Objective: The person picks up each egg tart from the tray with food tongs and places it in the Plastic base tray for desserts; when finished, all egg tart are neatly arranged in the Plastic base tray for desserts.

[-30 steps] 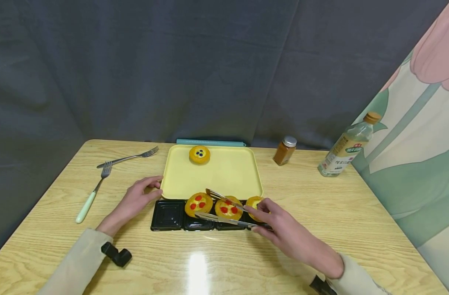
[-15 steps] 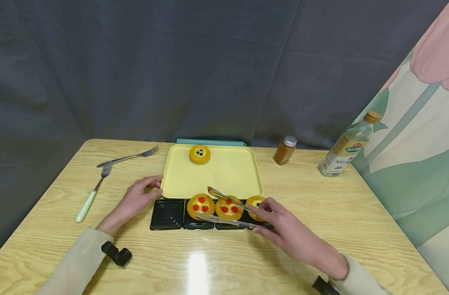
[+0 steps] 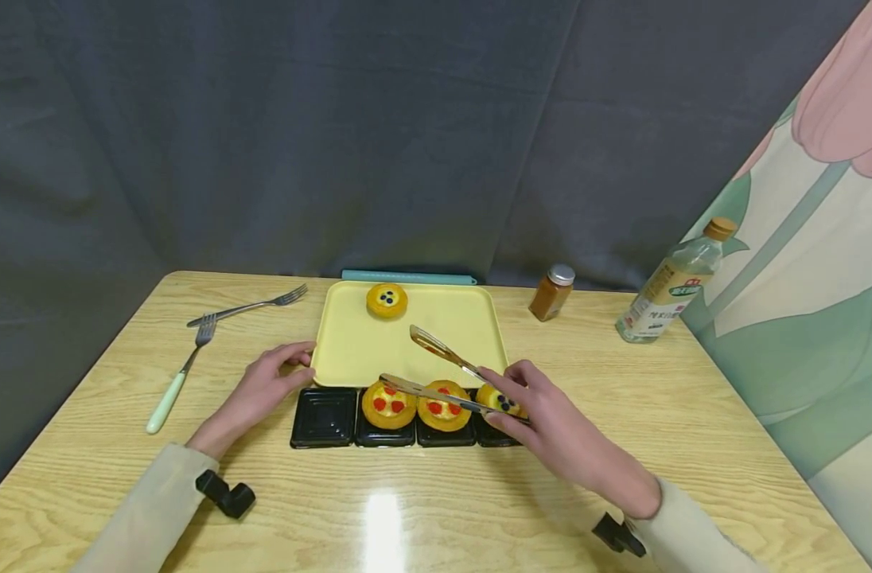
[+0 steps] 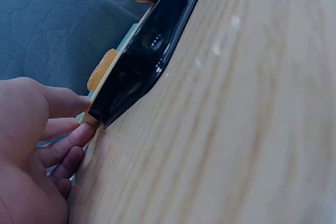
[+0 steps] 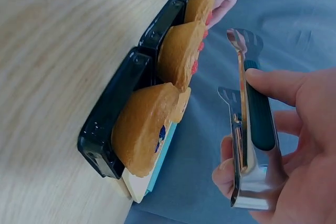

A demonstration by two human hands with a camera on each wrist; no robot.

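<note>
My right hand (image 3: pixel 561 430) holds metal food tongs (image 5: pixel 241 124) with dark green grips. Their arms are spread with nothing between the tips, above the black compartment tray (image 3: pixel 325 418). In that tray sit two egg tarts with red topping, the left red-topped tart (image 3: pixel 389 407) and the right red-topped tart (image 3: pixel 443 415), plus a blueberry tart (image 5: pixel 142 129) partly behind the right hand. The leftmost compartment is bare. My left hand (image 3: pixel 267 383) pinches the left edge of the yellow tray (image 3: pixel 414 338), near its front corner. Another blueberry tart (image 3: pixel 387 301) lies on that tray.
Two forks lie at the left, a metal fork (image 3: pixel 250 306) and a green-handled fork (image 3: pixel 181 378). Behind the yellow tray is a teal bar (image 3: pixel 407 277). A spice jar (image 3: pixel 552 293) and a tall bottle (image 3: pixel 672 282) stand at the right. A dark curtain (image 3: pixel 336 143) closes off the back.
The tongs have lifted off the left red-topped tart and shifted up and away, their arms still spread. That tart now sits in the second compartment. My left hand stays at the yellow tray.
</note>
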